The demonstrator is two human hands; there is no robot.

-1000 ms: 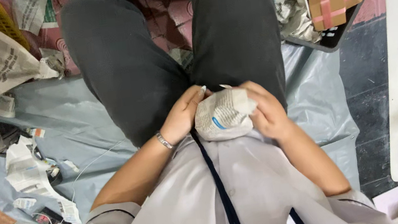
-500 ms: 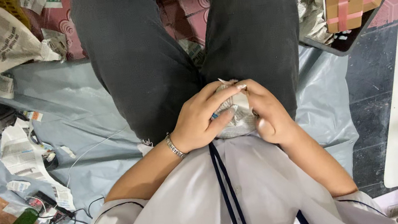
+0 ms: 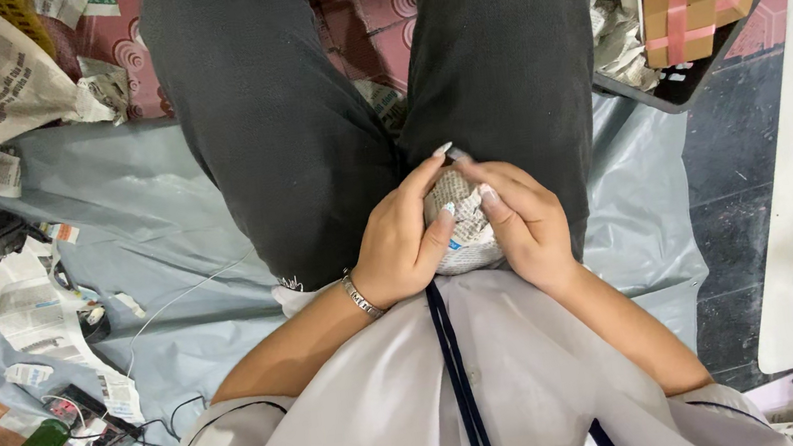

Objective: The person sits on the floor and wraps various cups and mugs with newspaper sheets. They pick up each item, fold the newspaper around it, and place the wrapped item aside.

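the person sits on the floor with legs in dark grey trousers [image 3: 302, 113] stretched out, and both hands meet in the lap over a small rounded bundle wrapped in crumpled printed newspaper [image 3: 463, 230]. the left hand [image 3: 405, 247], a thin silver bracelet [image 3: 362, 296] at its wrist, curls round the bundle's left side with its fingers [image 3: 431, 173] arched over the top; the right hand [image 3: 523, 223] cups the other side, thumb pressed into the paper, so both are clasped on the bundle and none of the fingers hangs loose. the wrapping looks light and soft, likely to dent or tear if pinched, and what lies inside is hidden, so i would judge it best held by the whole palm round its middle rather than by a loose edge. a grey plastic sheet [image 3: 143, 214] covers the floor, with torn scraps of newspaper [image 3: 34, 308] to the left and taped brown cardboard boxes [image 3: 687, 6] beyond the right knee.
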